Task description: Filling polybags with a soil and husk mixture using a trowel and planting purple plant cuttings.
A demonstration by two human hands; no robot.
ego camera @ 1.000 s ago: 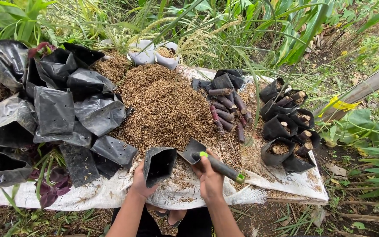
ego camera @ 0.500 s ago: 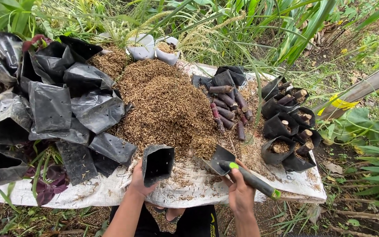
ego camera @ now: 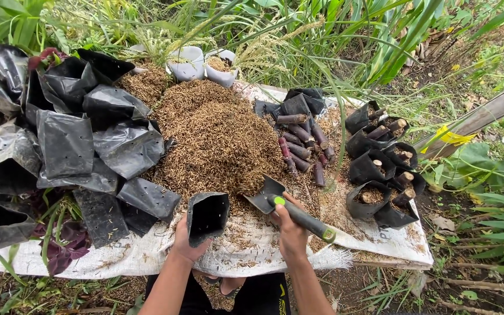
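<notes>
Gripping trowel [ego camera: 281, 204], right hand [ego camera: 291, 232] hides handle middle.

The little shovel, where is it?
In the head view, the shovel is in the right hand, low centre, its blade at the husk pile's near edge, right of the open black bag.

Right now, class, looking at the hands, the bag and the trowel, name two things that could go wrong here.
1. The left hand holds the black bag by one side only, its mouth tilted; the limp bag could fold shut and husk may spill onto the sheet.
2. The trowel in the right hand digs at the foot of the husk pile; husk could slide down towards the cuttings.
</notes>
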